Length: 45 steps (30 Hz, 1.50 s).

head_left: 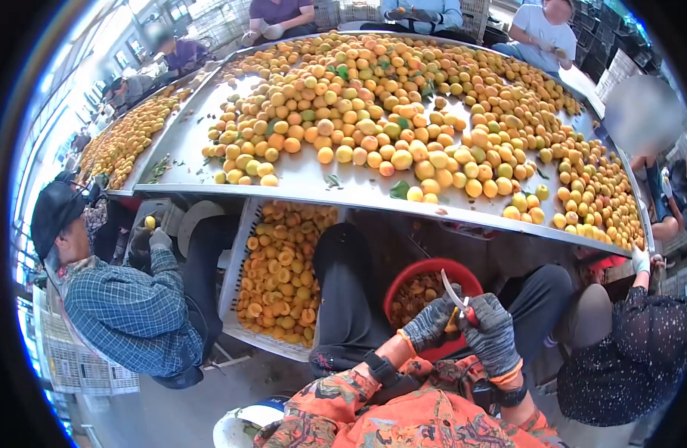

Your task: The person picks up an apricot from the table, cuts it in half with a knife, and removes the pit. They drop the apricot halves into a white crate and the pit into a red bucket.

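Note:
My right hand (491,334), in a grey knit glove, is closed around the red handle of a curved knife (454,291), its blade pointing up and to the left. Close beside it, my left hand (431,324), gloved the same way, has its fingers curled in. A bit of orange-yellow fruit, apparently an apricot (452,324), shows between the two hands, mostly hidden by the left fingers. Both hands are over the near rim of a red basin (474,282) holding brownish bits that look like pits. Left of my leg, a white crate (235,313) holds many halved apricots (280,276).
A metal table (283,179) heaped with whole apricots (373,112) spans the front, its edge above my knees. A person in a checked shirt (130,306) sits at left, another in dark spotted clothing (627,358) at right. Others sit across the table. A white bucket (242,425) stands low at left.

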### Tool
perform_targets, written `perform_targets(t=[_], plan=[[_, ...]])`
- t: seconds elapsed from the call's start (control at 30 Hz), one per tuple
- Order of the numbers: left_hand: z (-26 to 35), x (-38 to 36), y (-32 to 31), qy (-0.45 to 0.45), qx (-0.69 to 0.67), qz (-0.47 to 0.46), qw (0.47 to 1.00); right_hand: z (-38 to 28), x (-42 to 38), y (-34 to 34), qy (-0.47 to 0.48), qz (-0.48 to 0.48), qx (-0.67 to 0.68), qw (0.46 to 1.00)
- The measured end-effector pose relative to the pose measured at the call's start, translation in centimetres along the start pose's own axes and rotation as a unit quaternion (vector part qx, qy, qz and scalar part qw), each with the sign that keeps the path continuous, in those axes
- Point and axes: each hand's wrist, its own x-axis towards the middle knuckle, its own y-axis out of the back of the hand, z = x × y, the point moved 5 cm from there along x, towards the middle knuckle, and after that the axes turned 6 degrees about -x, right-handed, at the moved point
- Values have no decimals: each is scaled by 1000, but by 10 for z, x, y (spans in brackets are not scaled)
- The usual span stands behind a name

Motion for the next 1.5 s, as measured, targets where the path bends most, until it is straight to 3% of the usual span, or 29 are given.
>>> perform_targets(t=[0.03,0.13,0.17,0.27,0.33,0.37,0.4,0.43,0.47,0.5,0.53,0.57,0.6,0.63,0.7,0.73,0.8,0.83,0.93,1.03,1.07,1.13,1.17,1.2,1.3,1.4,1.43,1.47,1.5], plan=[[11,-1,-1,-119,151,-15,981,-2,0,-4,-5,8,-37,999],[51,-34,-52,-219,544,-11,810,-5,1,-12,-19,36,-52,998],[59,-45,-62,-396,648,-58,648,-2,2,-14,-46,26,10,999],[66,-58,-55,-458,675,-57,575,-12,13,-13,-3,49,65,997],[95,-87,-64,-248,608,39,753,-14,22,-12,12,82,56,995],[114,-112,-69,-200,590,150,768,-2,23,-11,-44,97,66,992],[132,-131,-62,-309,672,113,663,11,23,-9,-100,117,74,985],[151,-155,-61,-448,777,89,433,21,22,-6,-117,118,96,981],[170,-174,-22,-453,799,122,377,31,16,-3,-126,130,90,979],[189,-195,-11,-338,855,214,331,41,12,-8,-126,95,131,979],[207,-214,5,-269,817,282,425,50,9,-10,-123,61,173,975],[221,-235,22,-199,765,356,498,51,10,-7,-32,21,45,998],[234,-243,28,-119,810,418,394,58,4,-10,-61,-23,-1,998],[240,-238,25,-122,816,408,391,67,-5,-15,-67,-37,-24,997],[246,-227,-7,-293,864,316,259,68,2,-16,-89,-84,-12,992],[248,-212,-15,-295,866,313,257,54,13,-16,-107,-118,27,987],[261,-158,-48,-353,814,237,397,18,35,-20,-63,-114,190,973],[274,-127,-41,-347,803,231,426,0,43,-27,14,-68,182,981],[305,-22,-19,-328,782,231,477,-26,54,-31,17,-76,153,985],[319,44,-30,-445,779,221,383,-10,41,-7,25,-33,166,985],[320,62,-38,-416,775,207,429,-2,34,0,27,-26,163,986],[327,101,-29,-404,819,209,351,22,12,6,-83,-76,211,971],[329,117,-25,-299,845,249,366,26,4,11,-86,-71,207,972],[327,119,-30,-277,865,258,329,32,-3,18,-112,-54,195,973],[325,127,-41,-190,876,283,342,38,-10,32,-169,-13,214,962],[325,113,-39,-244,883,209,343,40,-16,36,-203,20,264,943],[328,110,-33,-273,877,148,366,40,-17,36,-202,21,268,942],[322,92,-42,-342,822,109,443,40,-15,37,-200,22,272,941],[316,80,-48,-357,708,86,603,39,-15,40,-182,35,263,947]])
